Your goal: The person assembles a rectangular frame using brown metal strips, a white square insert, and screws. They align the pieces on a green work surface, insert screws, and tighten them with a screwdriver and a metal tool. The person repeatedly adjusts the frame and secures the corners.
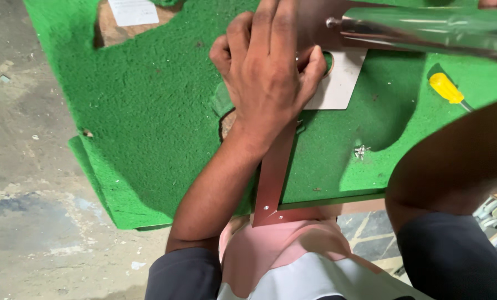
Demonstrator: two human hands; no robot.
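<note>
Lying at the far left is a bare concrete floor (31, 166), stained and dusty, beside a desk (337, 204) covered by a worn green mat (148, 111) with ragged holes in it. Near the upper left, a white paper sheet (133, 11) shows through one such hole. Further right, the left hand (268, 69) presses down on the mat with its fingers curled and closed over the upper end of a flat reddish metal strip (273, 172); the strip runs from under the palm down to the near edge of the desk, where it bends to the right. Just right of the hand's thumb lies a white card (340, 83), touching the hand's side. Above it, a shiny metal bar (420, 30) reaches in from the upper right, its end close to the knuckles. A small metal bit (361, 150) rests on the mat below the card. Further right, a yellow-handled screwdriver (447, 89) lies on the mat. The right forearm (454, 166) crosses the right edge; the right hand itself is out of view, so its grip cannot be told
</note>
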